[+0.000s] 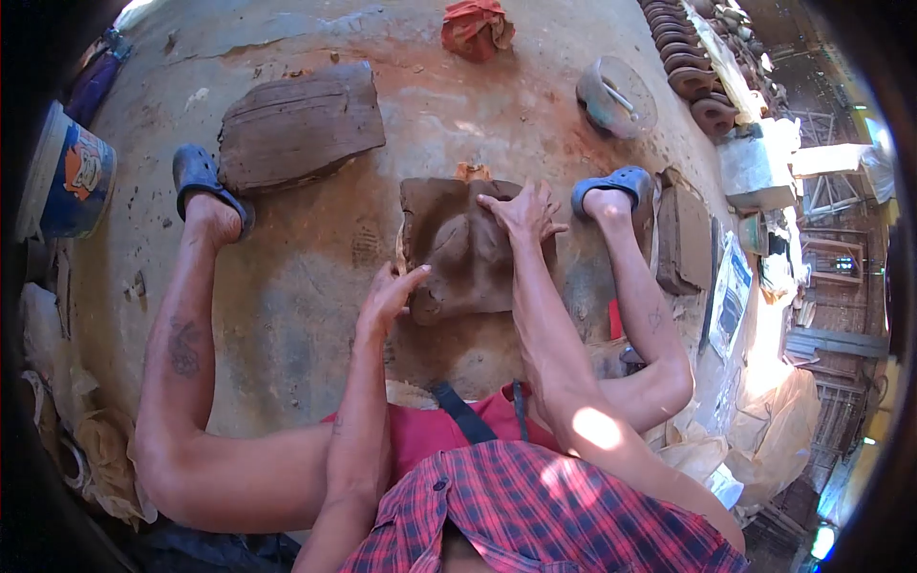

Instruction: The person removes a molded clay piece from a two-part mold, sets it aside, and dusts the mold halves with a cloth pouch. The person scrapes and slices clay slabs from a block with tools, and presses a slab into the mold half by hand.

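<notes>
A dark brown clay slab (456, 250) lies on the floor between my feet, its surface pressed into rounded hollows and raised ridges. My left hand (387, 298) is at its lower left edge, the thumb over the clay and the other fingers bent along the side, partly hidden. A thin pale strip (400, 239) runs along that edge. My right hand (523, 212) rests on the upper right part of the slab with thumb and fingers spread against the clay. Behind the slab's top edge shows a small orange-brown piece (472, 171).
A larger clay slab (301, 129) lies at upper left, near a blue clog (205, 181). Clay blocks (684, 237) stand at right. A bowl with a stick (616, 97), a red cloth (478, 29) and a white-and-blue bucket (72, 177) surround the work spot. Curved clay pieces (683, 57) line the upper right.
</notes>
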Motion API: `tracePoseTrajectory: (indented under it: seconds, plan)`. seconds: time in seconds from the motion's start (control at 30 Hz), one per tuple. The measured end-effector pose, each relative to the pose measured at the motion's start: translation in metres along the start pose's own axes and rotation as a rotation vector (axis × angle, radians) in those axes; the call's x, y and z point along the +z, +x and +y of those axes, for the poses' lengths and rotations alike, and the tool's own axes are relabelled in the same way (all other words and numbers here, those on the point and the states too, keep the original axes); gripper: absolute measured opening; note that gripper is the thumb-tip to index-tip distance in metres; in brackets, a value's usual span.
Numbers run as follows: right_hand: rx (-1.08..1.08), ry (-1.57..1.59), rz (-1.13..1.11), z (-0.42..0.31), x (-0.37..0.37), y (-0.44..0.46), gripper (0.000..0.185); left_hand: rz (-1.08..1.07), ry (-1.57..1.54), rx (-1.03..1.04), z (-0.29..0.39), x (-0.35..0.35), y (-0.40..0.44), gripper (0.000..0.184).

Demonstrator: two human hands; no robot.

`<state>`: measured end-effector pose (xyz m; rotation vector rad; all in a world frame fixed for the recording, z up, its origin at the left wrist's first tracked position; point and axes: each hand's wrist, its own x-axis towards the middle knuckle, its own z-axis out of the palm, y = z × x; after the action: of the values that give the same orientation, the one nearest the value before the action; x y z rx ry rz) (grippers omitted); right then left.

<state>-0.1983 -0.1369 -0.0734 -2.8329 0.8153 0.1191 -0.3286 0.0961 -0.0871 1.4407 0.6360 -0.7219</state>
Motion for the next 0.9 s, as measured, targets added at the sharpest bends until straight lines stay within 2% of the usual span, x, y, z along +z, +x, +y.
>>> tracePoseTrajectory:
  seconds: [0.03,0.13,0.17,0.23,0.33,0.4,0.67,0.73,0.77,0.8,0.83,0.87,0.9]
  plan:
    - [-0.094,0.048,-0.001,0.008,0.018,0.015,0.110,-0.011,-0.005,-0.004,-0.008,-0.001,0.006,0.082]
    - [-0.122,0.109,-0.061,0.010,0.032,0.020,0.100,-0.032,-0.056,-0.017,-0.022,-0.004,0.012,0.082]
    - [-0.056,0.098,-0.084,-0.008,-0.001,-0.006,0.091,-0.031,-0.057,-0.012,-0.023,-0.003,0.010,0.079]
    - [-0.025,0.047,-0.093,-0.016,-0.004,-0.008,0.090,-0.036,-0.054,0.028,-0.011,0.000,0.004,0.075]
    - [-0.071,-0.064,-0.118,-0.024,0.000,0.005,0.087,0.020,0.014,0.022,-0.007,-0.002,0.001,0.081]
    - [-0.044,-0.018,-0.072,-0.016,0.007,0.000,0.088,-0.065,-0.020,-0.026,-0.014,-0.005,0.006,0.090]
    - [-0.042,0.013,-0.025,-0.016,0.015,0.012,0.089,0.000,-0.049,0.054,-0.012,0.000,0.010,0.083]
    - [-0.449,0.164,0.026,0.001,0.018,0.029,0.092,0.030,-0.001,0.053,-0.016,0.001,0.006,0.077]
    - [-0.633,0.071,0.090,0.002,0.014,0.037,0.101,0.036,-0.010,0.037,-0.021,0.002,0.005,0.077]
    - [-0.638,0.069,0.077,0.001,0.011,0.048,0.101,0.070,0.027,0.133,-0.024,0.003,0.007,0.075]
    - [-0.819,0.079,-0.078,-0.004,0.007,0.063,0.100,0.102,0.067,0.237,-0.026,0.003,0.011,0.072]
    - [-0.998,0.088,-0.233,-0.008,0.004,0.073,0.100,0.105,0.065,0.238,-0.030,0.004,0.017,0.072]
    - [-1.081,0.078,-0.177,-0.015,0.002,0.071,0.097,0.112,0.047,0.256,-0.040,0.004,0.027,0.071]
